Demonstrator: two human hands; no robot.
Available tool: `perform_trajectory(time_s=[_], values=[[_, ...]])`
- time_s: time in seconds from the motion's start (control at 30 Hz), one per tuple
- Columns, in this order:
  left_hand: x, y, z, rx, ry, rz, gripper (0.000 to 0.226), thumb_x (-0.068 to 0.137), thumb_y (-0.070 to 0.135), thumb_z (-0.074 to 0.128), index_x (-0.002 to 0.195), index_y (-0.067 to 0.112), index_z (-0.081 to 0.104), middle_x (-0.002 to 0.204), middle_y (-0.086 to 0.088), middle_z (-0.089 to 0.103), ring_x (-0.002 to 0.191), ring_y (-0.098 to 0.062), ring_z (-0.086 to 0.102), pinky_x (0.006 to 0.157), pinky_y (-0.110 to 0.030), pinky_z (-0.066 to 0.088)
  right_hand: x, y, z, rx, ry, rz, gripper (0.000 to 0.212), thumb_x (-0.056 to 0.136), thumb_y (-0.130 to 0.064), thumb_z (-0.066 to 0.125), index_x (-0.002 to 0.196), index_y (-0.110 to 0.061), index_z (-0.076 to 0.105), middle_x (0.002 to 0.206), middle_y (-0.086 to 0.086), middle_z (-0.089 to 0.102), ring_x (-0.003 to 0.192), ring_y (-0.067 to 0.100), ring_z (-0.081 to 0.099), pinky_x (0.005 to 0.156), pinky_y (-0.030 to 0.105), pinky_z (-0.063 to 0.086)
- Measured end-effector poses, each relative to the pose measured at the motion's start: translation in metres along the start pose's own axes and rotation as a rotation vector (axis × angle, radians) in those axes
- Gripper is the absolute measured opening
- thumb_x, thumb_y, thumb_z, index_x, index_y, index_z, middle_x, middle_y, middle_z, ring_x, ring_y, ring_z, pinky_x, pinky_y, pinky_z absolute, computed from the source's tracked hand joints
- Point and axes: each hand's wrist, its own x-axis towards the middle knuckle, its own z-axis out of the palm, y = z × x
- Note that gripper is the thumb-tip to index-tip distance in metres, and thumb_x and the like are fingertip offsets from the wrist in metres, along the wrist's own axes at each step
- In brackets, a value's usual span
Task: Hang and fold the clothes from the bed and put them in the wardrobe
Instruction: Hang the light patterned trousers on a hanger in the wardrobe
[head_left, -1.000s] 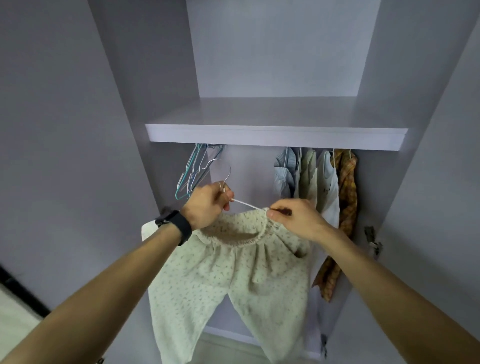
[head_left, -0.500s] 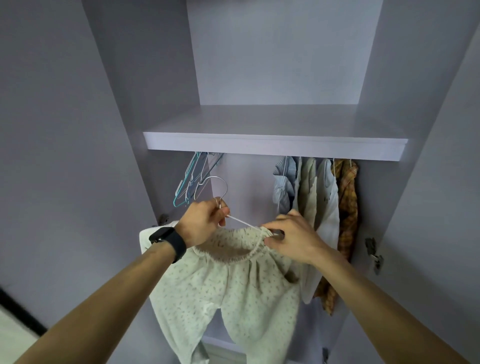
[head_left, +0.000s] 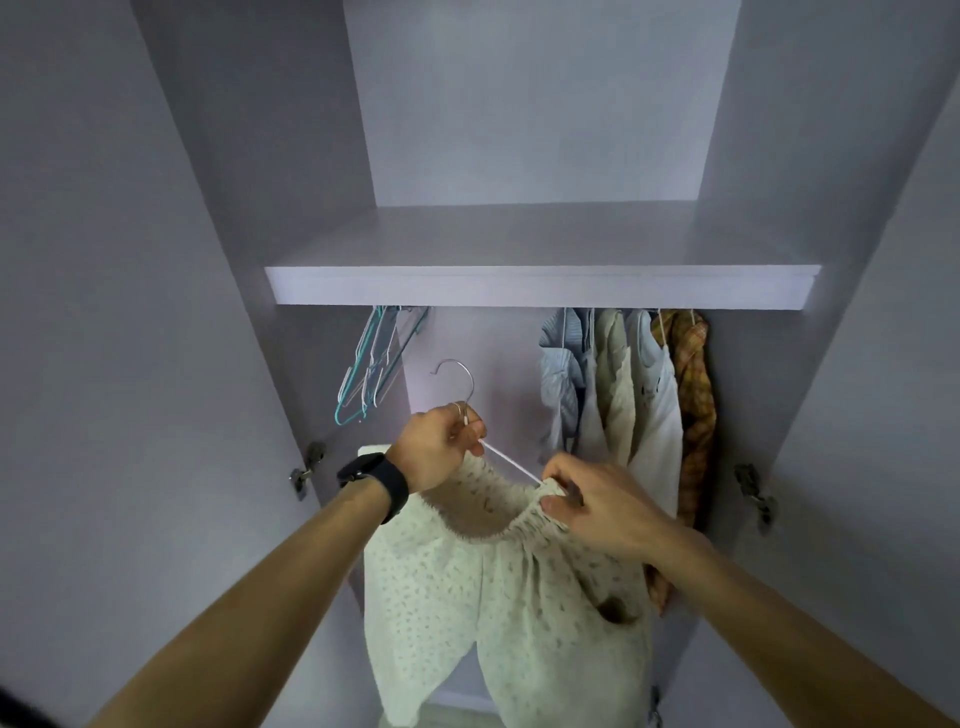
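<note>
Pale speckled trousers (head_left: 467, 597) hang by their elastic waistband from a white wire hanger (head_left: 506, 460) with a metal hook, in front of the open wardrobe. My left hand (head_left: 436, 447), a black watch on its wrist, grips the hanger at the base of the hook. My right hand (head_left: 597, 506) pinches the waistband against the hanger's right arm. The trouser legs dangle below, and the hook sits lower than the shelf (head_left: 540, 286), free of the rail.
Several empty hangers (head_left: 371, 358) hang at the rail's left end. Blue, cream, white and plaid garments (head_left: 628, 395) hang at the right, with a gap between them. The rail itself is hidden behind the shelf edge. Both doors stand open with hinges (head_left: 306, 470) at each side.
The view has tilted down, so the shelf sits lower in frame. My right hand has shifted lower along the waistband. Both hands keep their hold.
</note>
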Motion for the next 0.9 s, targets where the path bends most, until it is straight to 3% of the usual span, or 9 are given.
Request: perform_trajectory(time_s=[0.13,0.23,0.33,0.47,0.57,0.67,0.77,0.9], values=[[0.017,-0.020,-0.011,0.113,-0.148,-0.026,0.033,0.103,0.037,0.049,0.130,0.018,0.056,0.125,-0.004,0.066,0.115,-0.024,0.061,0.093,-0.028,0.046,0.007,-0.021,0.015,0.063,0.029,0.116,0.011,0.096,-0.032,0.059,0.091,-0.027,0.051,0.074,-0.009,0.055,0.066,0.006,0.051,0.062,0.025,0.038],[0.030,-0.041,-0.027,0.182,-0.213,0.006,0.051,0.102,0.036,0.051,0.148,0.017,0.041,0.146,-0.008,0.051,0.124,-0.027,0.057,0.100,-0.030,0.046,0.021,-0.039,0.028,0.103,0.064,0.238,0.012,0.095,-0.029,0.059,0.088,-0.024,0.051,0.076,-0.007,0.058,0.072,0.013,0.053,0.071,0.037,0.045],[0.040,-0.055,-0.041,0.280,-0.192,0.070,0.055,0.101,0.037,0.052,0.151,0.019,0.037,0.155,-0.007,0.038,0.134,-0.027,0.047,0.109,-0.031,0.038,0.035,-0.049,0.035,0.123,0.113,0.340,0.017,0.094,-0.026,0.059,0.082,-0.030,0.048,0.078,-0.009,0.058,0.080,0.018,0.057,0.074,0.036,0.045],[0.063,-0.071,-0.062,0.490,-0.057,0.170,0.064,0.100,0.039,0.050,0.156,0.025,0.023,0.166,-0.007,0.006,0.152,-0.028,0.010,0.123,-0.047,0.014,0.062,-0.061,0.044,0.083,0.133,0.433,0.008,0.095,-0.025,0.057,0.090,-0.022,0.051,0.085,0.001,0.063,0.085,0.026,0.061,0.074,0.034,0.046],[0.091,-0.076,-0.076,0.587,0.113,0.266,0.074,0.099,0.040,0.048,0.159,0.031,0.006,0.165,-0.004,-0.018,0.153,-0.027,-0.012,0.122,-0.053,-0.005,0.085,-0.060,0.051,0.044,0.153,0.466,0.007,0.096,-0.024,0.054,0.095,-0.022,0.048,0.088,0.000,0.060,0.082,0.024,0.057,0.071,0.030,0.042],[0.120,-0.079,-0.084,0.662,0.282,0.378,0.078,0.099,0.043,0.041,0.157,0.037,-0.011,0.164,-0.001,-0.025,0.152,-0.028,-0.018,0.118,-0.057,-0.010,0.106,-0.051,0.061,0.016,0.163,0.488,0.009,0.097,-0.023,0.052,0.104,-0.017,0.053,0.087,-0.002,0.056,0.083,0.023,0.056,0.071,0.027,0.036],[0.151,-0.087,-0.083,0.727,0.346,0.408,0.072,0.102,0.050,0.028,0.153,0.041,-0.023,0.161,0.002,-0.031,0.150,-0.026,-0.025,0.118,-0.059,-0.013,0.130,-0.037,0.069,-0.009,0.179,0.516,0.021,0.098,-0.026,0.051,0.116,-0.016,0.056,0.094,0.000,0.061,0.095,0.027,0.064,0.078,0.028,0.045],[0.179,-0.106,-0.074,0.715,0.488,0.479,0.062,0.104,0.050,0.017,0.154,0.042,-0.019,0.162,0.008,-0.029,0.148,-0.020,-0.030,0.118,-0.058,-0.014,0.167,-0.017,0.080,-0.010,0.238,0.537,0.018,0.098,-0.026,0.049,0.113,-0.017,0.053,0.096,0.002,0.063,0.100,0.030,0.064,0.073,0.028,0.041]])
